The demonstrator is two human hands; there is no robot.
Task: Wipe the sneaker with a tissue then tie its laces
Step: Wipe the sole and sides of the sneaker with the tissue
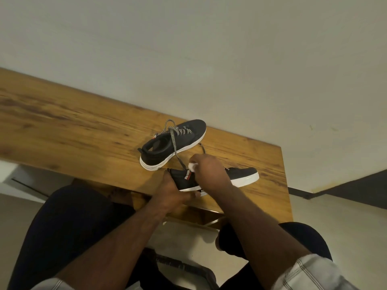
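Viewpoint: head-worn, tilted frame.
Direction: aimed forward and down onto the brown wooden table [83, 126].
Range: close, both forearms seen.

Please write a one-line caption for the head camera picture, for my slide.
Left hand steadies the near sneaker while right hand wipes it with a tissue.

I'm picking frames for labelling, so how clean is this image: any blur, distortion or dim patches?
Head view: the wooden table runs tilted, its far left end smeared; lighting is dim and warm with no glare; the far sneaker reads fairly sharp, the near sneaker is largely covered by the right hand with the tissue and the left hand; lap area is nearly black.
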